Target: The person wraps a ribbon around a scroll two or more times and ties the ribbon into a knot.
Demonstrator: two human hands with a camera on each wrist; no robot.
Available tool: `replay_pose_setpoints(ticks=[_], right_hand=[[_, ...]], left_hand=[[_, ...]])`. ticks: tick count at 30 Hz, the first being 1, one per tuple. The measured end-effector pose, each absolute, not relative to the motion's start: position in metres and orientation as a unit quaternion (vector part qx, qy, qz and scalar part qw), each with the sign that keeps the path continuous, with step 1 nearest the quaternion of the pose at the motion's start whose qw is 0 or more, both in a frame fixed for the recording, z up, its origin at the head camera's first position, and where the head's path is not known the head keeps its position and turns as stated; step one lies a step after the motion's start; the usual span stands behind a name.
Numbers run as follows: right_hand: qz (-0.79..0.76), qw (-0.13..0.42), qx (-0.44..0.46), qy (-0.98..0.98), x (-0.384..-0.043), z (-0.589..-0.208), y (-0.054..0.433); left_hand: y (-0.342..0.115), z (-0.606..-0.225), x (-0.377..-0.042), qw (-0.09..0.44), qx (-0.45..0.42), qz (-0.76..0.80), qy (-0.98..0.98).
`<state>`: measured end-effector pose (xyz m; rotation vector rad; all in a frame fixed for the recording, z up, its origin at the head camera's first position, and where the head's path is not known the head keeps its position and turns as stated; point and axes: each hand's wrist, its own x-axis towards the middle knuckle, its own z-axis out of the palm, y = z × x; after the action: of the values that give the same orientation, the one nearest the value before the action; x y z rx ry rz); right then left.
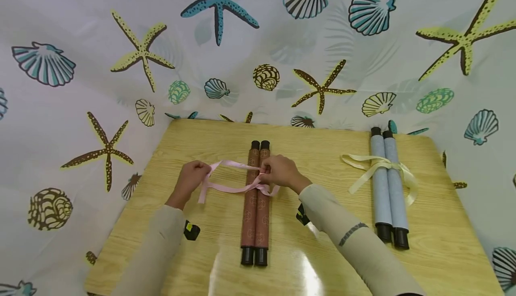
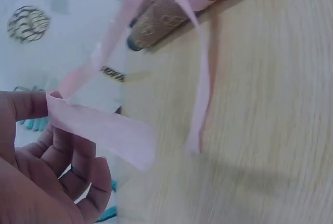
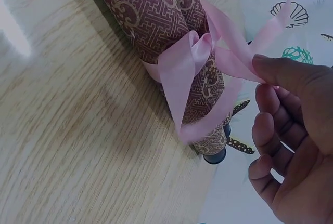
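Two brown patterned scroll rolls [image 1: 248,220] with black end caps lie side by side on the table, a pink ribbon [image 3: 177,76] tied around them near the middle. My left hand [image 1: 191,179], left of the rolls, pinches a length of this ribbon between thumb and forefinger; its tail [image 2: 109,133] hangs past the fingers. My right hand [image 1: 282,170] is over the rolls and pinches the ribbon close to the knot [image 3: 200,47]. Between the hands the ribbon makes a wide loop. In the right wrist view, the other fingers are loosely curled.
Two light blue rolls [image 1: 380,193] tied with a cream ribbon [image 1: 363,179] lie on the right of the wooden table [image 1: 322,260]. A shell-and-starfish printed curtain [image 1: 242,54] surrounds the back and sides. A small black object [image 1: 191,230] shows beside the left sleeve.
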<state>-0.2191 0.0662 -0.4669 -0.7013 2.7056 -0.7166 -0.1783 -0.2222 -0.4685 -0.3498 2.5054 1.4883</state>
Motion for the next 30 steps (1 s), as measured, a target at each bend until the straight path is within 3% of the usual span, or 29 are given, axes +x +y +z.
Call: replay_pose_setpoints(ticks=[13, 25, 30], right_hand=[[-0.207, 0.129, -0.231, 0.942, -0.224, -0.471, 0.069], [-0.209, 0.136, -0.209, 0.946, -0.225, -0.47, 0.07], [-0.209, 0.134, -0.207, 0.946, -0.225, -0.472, 0.069]], left_hand=[[-0.273, -0.422, -0.118, 0.044, -0.221, 0.597, 0.77], [-0.284, -0.411, -0.075, 0.023, -0.235, 0.647, 0.725], [-0.282, -0.409, -0.065, 0.053, -0.188, 0.652, 0.733]])
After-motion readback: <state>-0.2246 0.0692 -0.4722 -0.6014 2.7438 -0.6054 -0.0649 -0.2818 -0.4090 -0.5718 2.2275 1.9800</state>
